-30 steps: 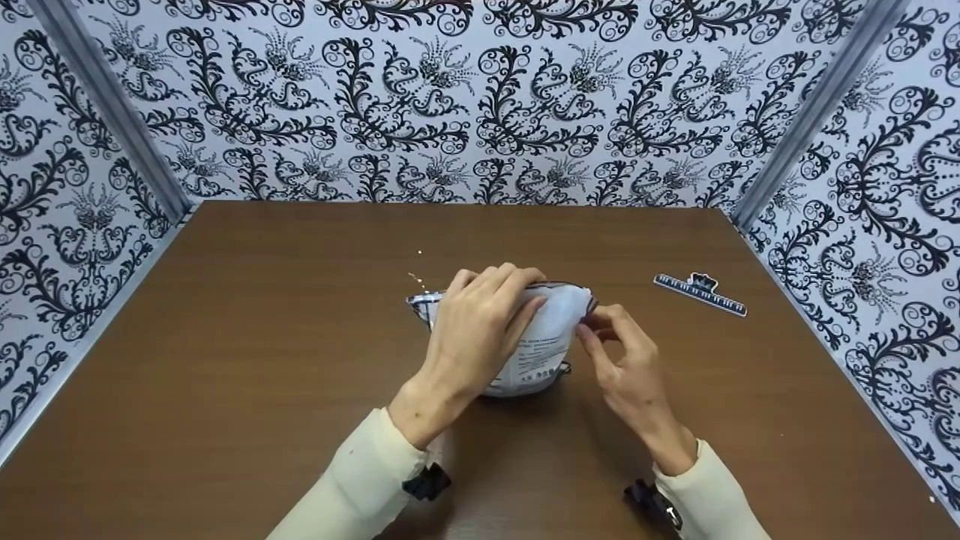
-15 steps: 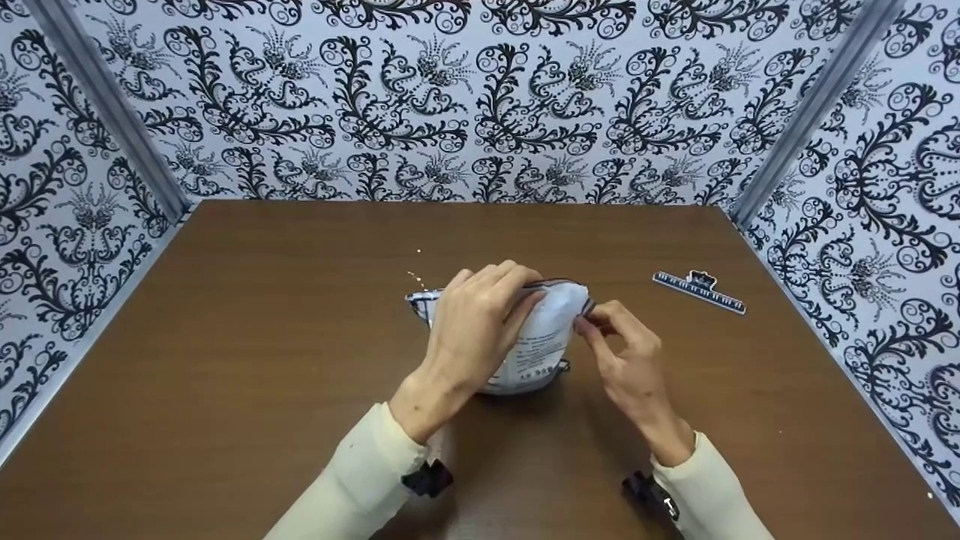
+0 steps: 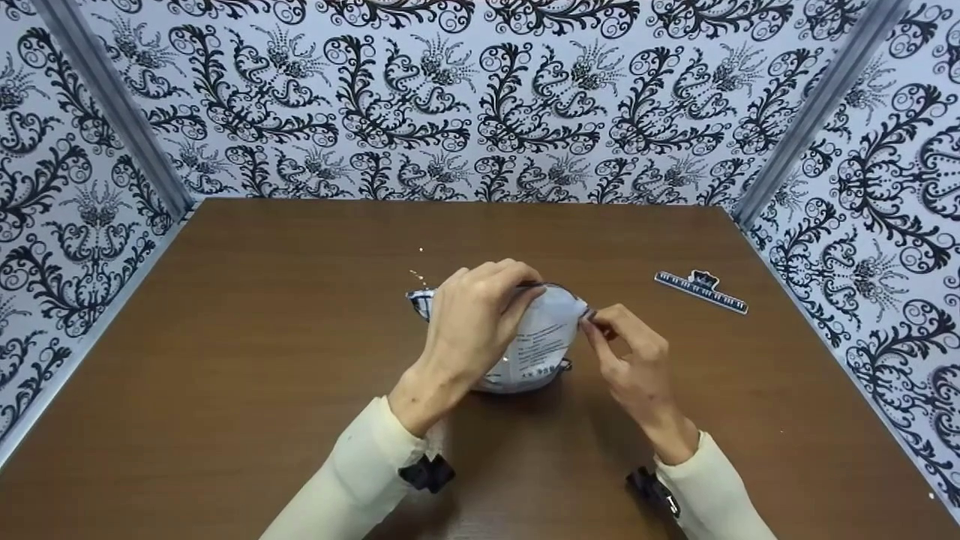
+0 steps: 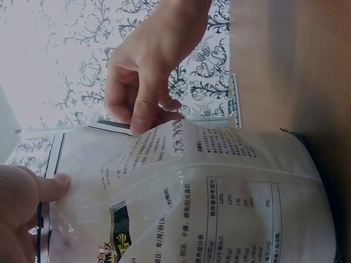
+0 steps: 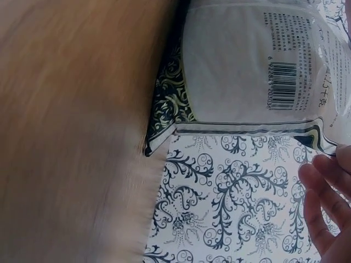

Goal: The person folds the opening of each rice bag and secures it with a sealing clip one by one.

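A plump, pale rice bag (image 3: 541, 341) with black printing stands on the brown table, its top edge up. My left hand (image 3: 472, 322) grips the top edge from above, and its palm covers the bag's left part. In the left wrist view the thumb (image 4: 59, 186) presses on the bag's printed face just below the top edge. My right hand (image 3: 637, 364) pinches the bag's upper right side edge between thumb and fingertips. A barcode and a dark, gold-patterned bottom corner (image 5: 170, 104) show in the right wrist view. The bag's mouth is hidden behind my left hand.
A long clip (image 3: 701, 291) with a piano-key pattern lies on the table (image 3: 262, 337) at the right. Several small white grains (image 3: 418, 277) are scattered behind the bag's left corner. Patterned walls (image 3: 480, 105) enclose the back and both sides.
My right hand has shifted slightly to the right, still pinching the side edge. The bag's upper right corner has dropped and bent a little. My left hand has hardly moved.
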`<control>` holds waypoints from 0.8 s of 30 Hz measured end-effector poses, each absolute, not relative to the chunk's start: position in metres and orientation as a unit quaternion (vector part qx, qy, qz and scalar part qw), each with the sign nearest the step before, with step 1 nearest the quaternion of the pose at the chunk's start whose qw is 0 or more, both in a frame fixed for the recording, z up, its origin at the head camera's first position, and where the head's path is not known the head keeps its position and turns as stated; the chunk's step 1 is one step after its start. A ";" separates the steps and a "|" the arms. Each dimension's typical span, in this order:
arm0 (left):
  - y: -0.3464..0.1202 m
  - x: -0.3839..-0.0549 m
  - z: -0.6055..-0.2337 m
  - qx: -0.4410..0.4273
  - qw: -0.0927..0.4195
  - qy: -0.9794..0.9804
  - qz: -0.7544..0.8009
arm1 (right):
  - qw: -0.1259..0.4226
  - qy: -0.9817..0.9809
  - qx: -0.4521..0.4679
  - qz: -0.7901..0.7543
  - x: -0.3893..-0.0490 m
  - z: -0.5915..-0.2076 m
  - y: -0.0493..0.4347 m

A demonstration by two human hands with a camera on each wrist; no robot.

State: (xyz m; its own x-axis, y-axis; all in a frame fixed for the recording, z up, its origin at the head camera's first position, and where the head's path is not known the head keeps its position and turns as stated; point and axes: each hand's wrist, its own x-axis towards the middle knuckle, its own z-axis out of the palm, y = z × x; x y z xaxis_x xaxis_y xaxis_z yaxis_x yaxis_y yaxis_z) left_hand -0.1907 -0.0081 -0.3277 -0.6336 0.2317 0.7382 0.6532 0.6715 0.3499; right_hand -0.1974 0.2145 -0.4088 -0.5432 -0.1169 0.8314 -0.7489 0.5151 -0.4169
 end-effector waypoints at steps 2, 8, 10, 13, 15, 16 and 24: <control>-0.009 -0.190 -0.326 -0.257 0.339 -0.849 -0.313 | 0.393 -0.779 0.280 0.401 -0.198 -0.409 0.215; -0.009 -0.189 -0.325 -0.252 0.330 -0.852 -0.319 | 0.395 -0.775 0.287 0.401 -0.198 -0.412 0.216; -0.008 -0.189 -0.325 -0.251 0.326 -0.854 -0.319 | 0.398 -0.772 0.294 0.399 -0.198 -0.412 0.216; -0.008 -0.189 -0.325 -0.251 0.323 -0.855 -0.319 | 0.405 -0.766 0.302 0.397 -0.199 -0.412 0.216; -0.007 -0.188 -0.326 -0.255 0.322 -0.855 -0.318 | 0.409 -0.764 0.301 0.399 -0.199 -0.411 0.215; -0.007 -0.188 -0.326 -0.258 0.322 -0.854 -0.318 | 0.410 -0.762 0.301 0.400 -0.199 -0.410 0.214; -0.004 -0.189 -0.327 -0.278 0.333 -0.846 -0.311 | 0.418 -0.762 0.306 0.389 -0.199 -0.400 0.210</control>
